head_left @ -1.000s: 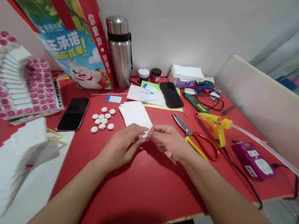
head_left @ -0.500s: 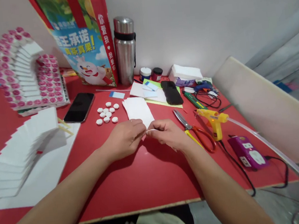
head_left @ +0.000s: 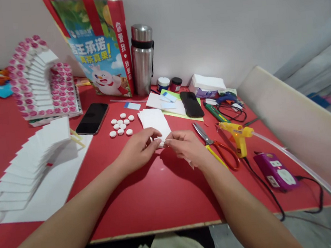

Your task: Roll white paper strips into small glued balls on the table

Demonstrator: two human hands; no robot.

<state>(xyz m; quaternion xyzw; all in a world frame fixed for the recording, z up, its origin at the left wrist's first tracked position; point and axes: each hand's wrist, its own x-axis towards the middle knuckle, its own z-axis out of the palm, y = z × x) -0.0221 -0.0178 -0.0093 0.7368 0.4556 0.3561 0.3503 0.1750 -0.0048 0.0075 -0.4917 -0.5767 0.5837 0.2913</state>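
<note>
Both hands meet at the front end of a stack of white paper cards [head_left: 154, 119] on the red table. My right hand [head_left: 188, 147] is closed in a pinch on a thin white paper strip [head_left: 166, 141]; a pale end of it sticks out under the palm. My left hand [head_left: 137, 147] is curved beside it, thumb and forefinger slightly apart near the strip's tip. Small white round pieces [head_left: 120, 126] lie left of the stack. A fanned row of white cards [head_left: 30, 165] stands on a white sheet [head_left: 62, 186] farther left.
Right of my hands lie pliers-like shears [head_left: 215, 146], a yellow glue gun [head_left: 236, 132] with a long glue stick and a purple power socket [head_left: 277, 171] with cords. Behind are two phones [head_left: 92, 118], a steel flask [head_left: 143, 59], a printed bag [head_left: 98, 48] and a pink-and-white paper construction [head_left: 42, 81].
My left thumb and forefinger have parted from their pinch at the strip and the left hand sits slightly higher. My right hand still pinches the strip. The view has shifted slightly.
</note>
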